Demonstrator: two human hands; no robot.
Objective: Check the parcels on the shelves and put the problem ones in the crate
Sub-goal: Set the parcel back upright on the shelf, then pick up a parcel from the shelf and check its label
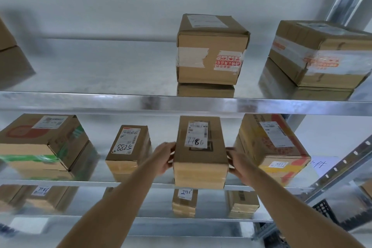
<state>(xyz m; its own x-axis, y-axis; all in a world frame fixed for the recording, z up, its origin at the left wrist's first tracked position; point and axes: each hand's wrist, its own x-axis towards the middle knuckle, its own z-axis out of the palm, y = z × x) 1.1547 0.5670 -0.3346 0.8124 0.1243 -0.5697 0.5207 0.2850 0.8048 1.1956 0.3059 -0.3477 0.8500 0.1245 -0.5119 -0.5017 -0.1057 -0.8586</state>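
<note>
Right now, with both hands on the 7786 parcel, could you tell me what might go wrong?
1. The left hand and right hand grip the 7786 parcel only by its sides, so it might slip.
2. The 5288 parcel and the yellow-printed parcel stand close on either side; a swing could knock them.
</note>
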